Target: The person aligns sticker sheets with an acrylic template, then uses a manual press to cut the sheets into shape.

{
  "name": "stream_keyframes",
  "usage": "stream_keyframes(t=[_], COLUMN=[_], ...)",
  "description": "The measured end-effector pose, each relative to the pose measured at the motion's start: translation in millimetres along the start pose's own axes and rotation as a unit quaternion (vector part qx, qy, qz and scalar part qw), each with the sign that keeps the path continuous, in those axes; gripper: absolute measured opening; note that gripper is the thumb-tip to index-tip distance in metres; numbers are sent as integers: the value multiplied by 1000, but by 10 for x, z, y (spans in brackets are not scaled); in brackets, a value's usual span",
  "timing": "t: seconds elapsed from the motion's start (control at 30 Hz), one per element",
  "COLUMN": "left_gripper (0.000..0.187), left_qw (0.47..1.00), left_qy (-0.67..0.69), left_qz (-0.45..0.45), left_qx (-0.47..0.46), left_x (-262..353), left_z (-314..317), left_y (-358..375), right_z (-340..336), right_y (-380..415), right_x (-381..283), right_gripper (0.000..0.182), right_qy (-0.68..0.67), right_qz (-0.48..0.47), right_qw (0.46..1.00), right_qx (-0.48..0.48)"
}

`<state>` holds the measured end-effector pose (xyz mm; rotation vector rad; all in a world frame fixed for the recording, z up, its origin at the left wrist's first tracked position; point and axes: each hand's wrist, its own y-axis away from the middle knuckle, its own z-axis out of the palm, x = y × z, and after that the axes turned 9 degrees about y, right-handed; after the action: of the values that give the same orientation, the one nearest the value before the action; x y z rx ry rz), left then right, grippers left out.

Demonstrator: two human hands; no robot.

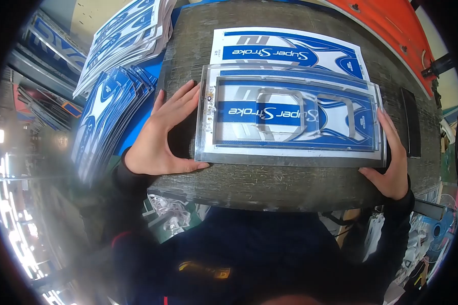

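Observation:
A clear plastic cutting die [205,137], with a rectangular raised outline and two smaller shaped outlines inside, lies over a printed blue-and-white sheet [285,51]. The sheet's "Super Stroke" lettering appears upside down, both through the plate and above it. My left hand [160,134] grips the plate's left edge, thumb at the lower corner and fingers along the side. At the opposite edge, my right hand [392,157] holds the plate with its fingers up the side and thumb by the bottom corner.
The dark, scuffed work board [259,188] lies beneath. Left of it are a stack of printed sheets [124,38] and a stack of cut blue-and-white pieces [109,107]. A black bar [410,122] lies at right, below an orange machine part [392,35]. Scraps [170,211] show below the board.

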<state>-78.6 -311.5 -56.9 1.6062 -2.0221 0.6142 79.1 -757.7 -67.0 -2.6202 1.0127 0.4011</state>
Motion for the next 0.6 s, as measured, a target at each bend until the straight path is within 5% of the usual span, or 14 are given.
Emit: stream_keyframes(t=[0.2,0.3,0.4,0.53,0.6], left_gripper=[120,125,126,120,114], left_qw=[1000,1000,995,973,973], left_qy=[-22,-1,90,213,212], left_qz=[-7,-5,15,49,61], left_qx=[4,13,42,76,73], left_x=[94,110,-35,-101,-119], left_z=[10,-1,52,117,100], left_y=[2,18,79,75,75], right_z=[-196,-494,-1077,-1659,-1906], right_y=[-25,-218,-588,-1311,-1523], right_x=[30,315,1280,1791,2471], right_gripper=[100,76,54,48,46], right_qy=[-8,-76,-92,-308,-193], right_qz=[2,93,147,195,259], right_qw=[1000,970,873,793,805], right_qx=[-22,211,456,489,498])
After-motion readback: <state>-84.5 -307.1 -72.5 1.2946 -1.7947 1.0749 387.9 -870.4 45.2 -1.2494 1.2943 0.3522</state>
